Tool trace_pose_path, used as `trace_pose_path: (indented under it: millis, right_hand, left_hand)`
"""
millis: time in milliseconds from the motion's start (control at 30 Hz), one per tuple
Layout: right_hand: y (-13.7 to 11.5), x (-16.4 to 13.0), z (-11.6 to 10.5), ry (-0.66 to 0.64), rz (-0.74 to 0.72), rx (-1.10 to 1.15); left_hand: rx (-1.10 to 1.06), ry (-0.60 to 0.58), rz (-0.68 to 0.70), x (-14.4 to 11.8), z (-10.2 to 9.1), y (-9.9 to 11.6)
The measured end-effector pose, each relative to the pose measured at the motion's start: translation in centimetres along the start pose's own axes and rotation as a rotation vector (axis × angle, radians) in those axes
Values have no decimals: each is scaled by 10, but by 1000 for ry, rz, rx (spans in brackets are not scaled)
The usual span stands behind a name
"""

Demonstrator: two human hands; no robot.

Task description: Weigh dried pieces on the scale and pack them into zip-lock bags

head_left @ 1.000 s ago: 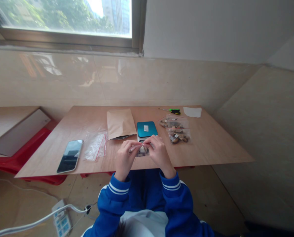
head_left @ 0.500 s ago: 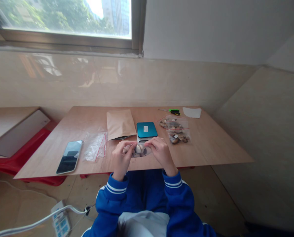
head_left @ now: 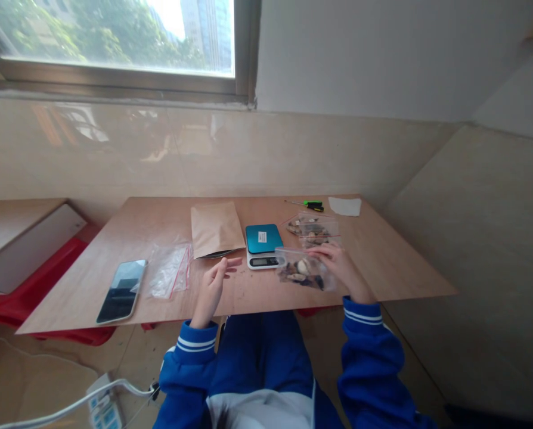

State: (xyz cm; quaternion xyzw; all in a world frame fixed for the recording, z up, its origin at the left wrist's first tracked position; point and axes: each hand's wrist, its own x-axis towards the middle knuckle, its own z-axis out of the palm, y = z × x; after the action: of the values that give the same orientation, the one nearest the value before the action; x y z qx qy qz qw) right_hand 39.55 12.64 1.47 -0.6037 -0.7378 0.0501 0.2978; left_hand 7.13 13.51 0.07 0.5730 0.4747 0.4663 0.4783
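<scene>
My right hand (head_left: 338, 265) pinches the top edge of a clear zip bag (head_left: 300, 273) holding brown, white and dark pieces that look like dried mushrooms. The bag hangs above the table's near part, just right of a white kitchen scale (head_left: 255, 261) with a teal top and a dark display. My left hand (head_left: 213, 286) is empty, fingers apart, in front of a brown paper pouch (head_left: 217, 229). Beyond my right hand lie similar filled zip bags (head_left: 313, 226), partly hidden by that hand and the held bag.
Flat clear bags with red seals (head_left: 170, 271) lie on the left, beside a phone (head_left: 122, 291) near the table's front edge. Screwdrivers (head_left: 313, 205) and a white paper piece (head_left: 344, 207) lie at the back right. A power strip (head_left: 104, 405) is on the floor.
My left hand has let go of the bag and moved left, opening. The right hand has carried the bag rightward, toward the other filled bags. The scale's display is now uncovered.
</scene>
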Motion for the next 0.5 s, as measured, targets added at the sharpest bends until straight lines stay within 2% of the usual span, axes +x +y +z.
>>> trace_pose_path:
  millis: [100,200,300,400,500]
  right_hand:
    - [57,14,-14,-68,153,-192]
    - [87,23,-14,-57,235,-278]
    - [89,16,-1,73,283,-356]
    - [73,-8,21,270,361,-418]
    - [56,-33,48,298,413,-395]
  left_hand:
    - [47,37,-39,3,-13,-11]
    - [70,77,-48,4,-19,-21]
    - [138,129,8,7,-22,-30]
    - [284,190,104,18,-27,-41]
    - [485,245,205,38,-34,-52]
